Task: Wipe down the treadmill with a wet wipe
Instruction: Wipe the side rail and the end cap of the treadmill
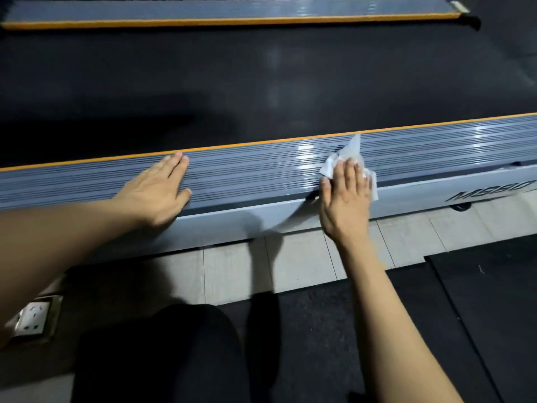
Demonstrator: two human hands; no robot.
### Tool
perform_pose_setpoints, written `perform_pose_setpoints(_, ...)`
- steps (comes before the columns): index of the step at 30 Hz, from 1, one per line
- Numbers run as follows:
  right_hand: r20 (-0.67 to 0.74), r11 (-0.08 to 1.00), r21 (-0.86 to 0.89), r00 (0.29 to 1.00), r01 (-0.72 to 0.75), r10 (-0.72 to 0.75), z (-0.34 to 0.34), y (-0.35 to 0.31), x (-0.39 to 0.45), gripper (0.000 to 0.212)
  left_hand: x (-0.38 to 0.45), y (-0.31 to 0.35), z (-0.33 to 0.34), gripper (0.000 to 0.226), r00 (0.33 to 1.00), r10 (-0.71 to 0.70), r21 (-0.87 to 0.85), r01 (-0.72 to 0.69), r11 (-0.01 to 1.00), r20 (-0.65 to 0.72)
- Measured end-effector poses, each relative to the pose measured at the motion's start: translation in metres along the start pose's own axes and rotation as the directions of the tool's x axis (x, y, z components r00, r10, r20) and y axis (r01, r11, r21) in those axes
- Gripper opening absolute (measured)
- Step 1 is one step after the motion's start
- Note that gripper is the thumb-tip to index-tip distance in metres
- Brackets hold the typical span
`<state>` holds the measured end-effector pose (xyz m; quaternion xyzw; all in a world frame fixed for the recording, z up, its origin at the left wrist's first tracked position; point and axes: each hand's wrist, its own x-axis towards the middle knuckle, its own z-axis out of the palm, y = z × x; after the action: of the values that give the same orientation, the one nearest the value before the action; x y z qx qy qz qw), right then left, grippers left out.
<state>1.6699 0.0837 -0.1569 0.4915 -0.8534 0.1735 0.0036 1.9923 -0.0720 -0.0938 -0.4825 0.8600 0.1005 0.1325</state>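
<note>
The treadmill lies across the view, its near grey ribbed side rail (247, 170) edged with an orange strip and its black belt (261, 82) beyond. My right hand (345, 196) presses a crumpled white wet wipe (348, 152) flat onto the rail with straight fingers; the wipe sticks out past the fingertips and to the right. My left hand (158, 190) rests flat on the rail further left, fingers straight, holding nothing.
The far side rail (232, 13) runs along the top. Pale floor tiles (290, 266) and black rubber mats (479, 301) lie below the treadmill. A floor power socket (32, 317) sits at the lower left. My dark-clothed knee (162, 353) is at the bottom centre.
</note>
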Motion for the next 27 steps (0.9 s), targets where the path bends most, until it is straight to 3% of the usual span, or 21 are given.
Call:
perform_pose_setpoints(2, -0.008, 0.984, 0.011, 0.984, 0.176, -0.176, 0.004, -0.031, -0.011, 0.068, -0.002, 0.003, -0.01, 0.071, 0.998, -0.024, 0.011, 0.023, 1.0, 0.054)
perform_pose_setpoints(4, 0.01, 0.913, 0.077, 0.915, 0.401, -0.403, 0.014, -0.072, -0.032, 0.06, -0.003, 0.009, -0.016, 0.073, 0.991, -0.056, 0.014, 0.055, 0.998, 0.125)
perform_pose_setpoints(7, 0.056, 0.85, 0.109, 0.851, 0.515, -0.522, 0.01, -0.096, -0.051, 0.058, 0.004, 0.019, -0.019, 0.078, 0.971, -0.099, 0.071, 0.086, 0.994, 0.219)
perform_pose_setpoints(9, 0.054, 0.882, 0.083, 0.882, 0.464, -0.469, 0.005, -0.075, -0.042, 0.058, 0.008, 0.027, -0.024, 0.083, 0.955, -0.129, 0.133, 0.096, 0.986, 0.268)
perform_pose_setpoints(12, 0.052, 0.98, -0.01, 0.979, 0.2, -0.199, -0.006, -0.015, -0.013, 0.067, 0.015, 0.042, -0.029, 0.088, 0.932, -0.196, 0.199, 0.139, 0.97, 0.306)
perform_pose_setpoints(15, 0.098, 0.999, -0.046, 0.995, -0.021, 0.026, -0.02, 0.03, 0.025, 0.087, 0.026, 0.049, -0.027, 0.091, 0.94, -0.236, 0.267, 0.168, 0.949, 0.247)
perform_pose_setpoints(17, 0.15, 0.995, -0.029, 0.984, -0.091, 0.095, -0.027, 0.033, 0.041, 0.092, 0.031, 0.054, -0.03, 0.081, 0.971, -0.168, 0.281, 0.116, 0.953, 0.171)
perform_pose_setpoints(19, 0.166, 0.997, -0.027, 0.983, -0.073, 0.076, -0.027, 0.015, 0.039, 0.088, 0.035, 0.059, -0.03, 0.067, 0.995, 0.039, 0.294, -0.064, 0.954, 0.09)
perform_pose_setpoints(21, 0.126, 0.988, 0.007, 0.98, 0.153, -0.153, -0.017, -0.018, 0.018, 0.074, 0.04, 0.07, -0.027, 0.066, 0.957, 0.286, 0.314, -0.287, 0.905, 0.049)
perform_pose_setpoints(23, 0.044, 0.915, 0.122, 0.919, 0.385, -0.393, 0.005, -0.052, -0.005, 0.053, 0.047, 0.081, -0.019, 0.068, 0.92, 0.39, 0.271, -0.385, 0.883, 0.035)
perform_pose_setpoints(25, 0.018, 0.876, 0.224, 0.897, 0.428, -0.442, 0.008, -0.069, -0.008, 0.043, 0.054, 0.096, -0.009, 0.067, 0.898, 0.44, 0.236, -0.426, 0.873, -0.005)
perform_pose_setpoints(27, -0.076, 0.887, 0.265, 0.925, 0.378, -0.372, 0.004, -0.058, 0.008, 0.026, 0.067, 0.112, -0.005, 0.066, 0.868, 0.493, 0.216, -0.472, 0.855, -0.056)
